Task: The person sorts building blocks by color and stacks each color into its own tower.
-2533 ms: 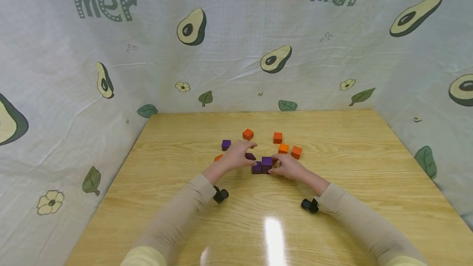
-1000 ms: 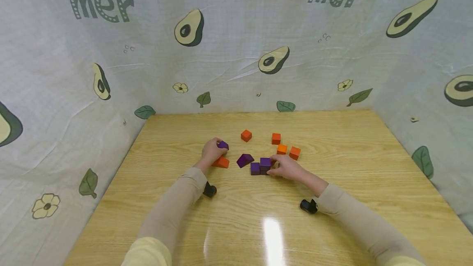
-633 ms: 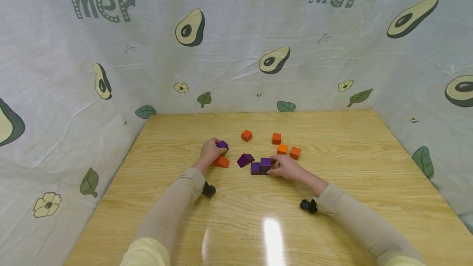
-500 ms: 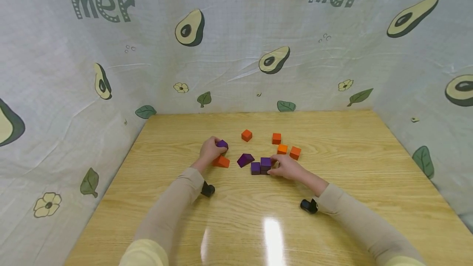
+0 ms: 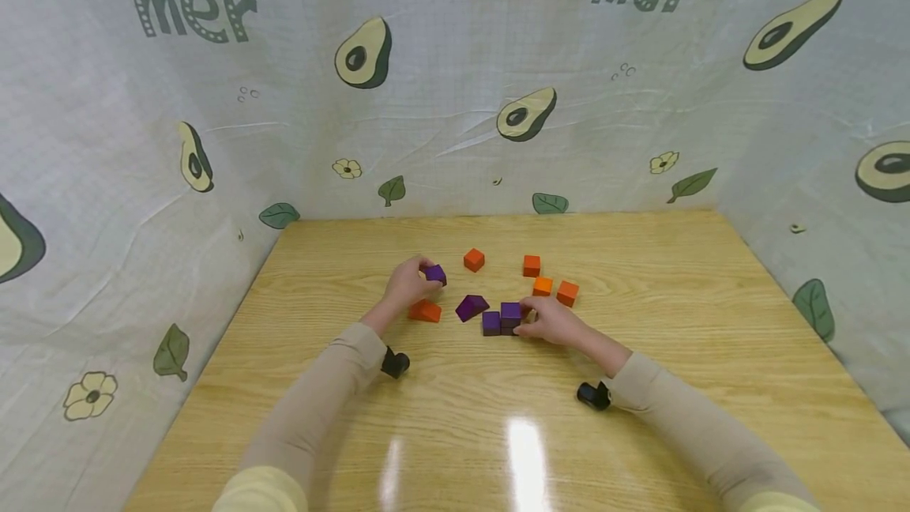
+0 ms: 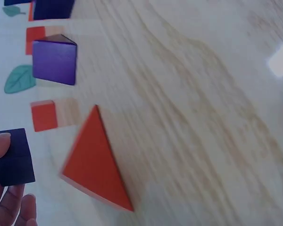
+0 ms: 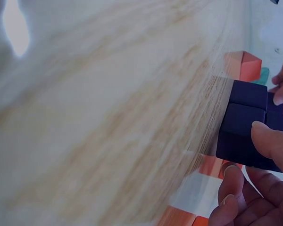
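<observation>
My left hand (image 5: 407, 284) pinches a purple cube (image 5: 435, 275) between thumb and fingers, above the back-left part of the table. In the left wrist view that purple cube (image 6: 18, 162) looks dark, with the thumb on its near face. Farther right, my right hand (image 5: 553, 322) holds the side of a two-high stack of purple cubes (image 5: 510, 312), thumb in front and fingertips behind. Another purple cube (image 5: 491, 323) stands against the stack's left side. Between the hands lies a purple triangular block (image 5: 471, 308). An orange-red triangular block (image 5: 426, 311) rests just below my left hand.
Orange-red cubes (image 5: 474, 260) lie toward the back, with several (image 5: 567, 293) grouped behind my right hand. Black wrist cameras (image 5: 395, 363) hang under both sleeves. A printed cloth (image 5: 455, 141) walls the wooden table (image 5: 455, 433) at the back and sides.
My left hand has left the purple triangular block, moved left and taken the purple cube, then shifted slightly right and up with it. My right hand has stayed at the stack.
</observation>
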{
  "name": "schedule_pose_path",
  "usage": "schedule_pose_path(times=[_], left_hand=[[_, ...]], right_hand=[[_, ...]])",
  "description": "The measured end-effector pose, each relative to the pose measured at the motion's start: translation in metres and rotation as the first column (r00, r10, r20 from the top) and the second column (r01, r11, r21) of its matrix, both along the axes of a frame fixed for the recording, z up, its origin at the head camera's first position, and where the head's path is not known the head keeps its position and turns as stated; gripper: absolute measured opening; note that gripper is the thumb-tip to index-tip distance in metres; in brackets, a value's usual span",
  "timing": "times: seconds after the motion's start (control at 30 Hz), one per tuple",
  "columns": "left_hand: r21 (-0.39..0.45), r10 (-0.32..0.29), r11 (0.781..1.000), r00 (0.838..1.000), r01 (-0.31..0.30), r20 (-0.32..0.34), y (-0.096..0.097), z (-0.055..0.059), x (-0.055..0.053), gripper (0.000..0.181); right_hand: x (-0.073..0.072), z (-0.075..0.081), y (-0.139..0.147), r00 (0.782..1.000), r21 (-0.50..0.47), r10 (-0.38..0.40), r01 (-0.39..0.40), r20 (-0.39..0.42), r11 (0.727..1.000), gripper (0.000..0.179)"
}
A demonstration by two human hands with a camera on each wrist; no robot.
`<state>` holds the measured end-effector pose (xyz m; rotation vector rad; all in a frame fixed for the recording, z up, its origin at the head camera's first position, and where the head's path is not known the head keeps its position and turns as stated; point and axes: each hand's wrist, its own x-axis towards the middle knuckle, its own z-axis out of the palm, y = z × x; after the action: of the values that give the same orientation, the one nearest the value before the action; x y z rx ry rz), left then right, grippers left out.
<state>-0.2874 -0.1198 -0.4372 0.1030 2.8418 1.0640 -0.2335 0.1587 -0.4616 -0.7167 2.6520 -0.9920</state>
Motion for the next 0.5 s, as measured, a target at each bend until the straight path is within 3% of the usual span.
schedule_pose_path(times=[0.23, 0.5], left_hand=[[0.042, -0.082, 0.996, 0.997, 0.082, -0.002, 0.01, 0.014, 0.009, 0.031], [0.082, -0.166, 0.983, 0.986, 0.165, 0.012, 0.022, 0.023, 0.023, 0.034]], right_hand=[[-0.001, -0.002, 0.0, 1.0, 0.003, -0.007, 0.007, -0.003, 1.0, 0.025], [-0.001, -0.003, 0.001, 1.0, -0.006, -0.001, 0.001, -0.004, 1.0, 0.025]])
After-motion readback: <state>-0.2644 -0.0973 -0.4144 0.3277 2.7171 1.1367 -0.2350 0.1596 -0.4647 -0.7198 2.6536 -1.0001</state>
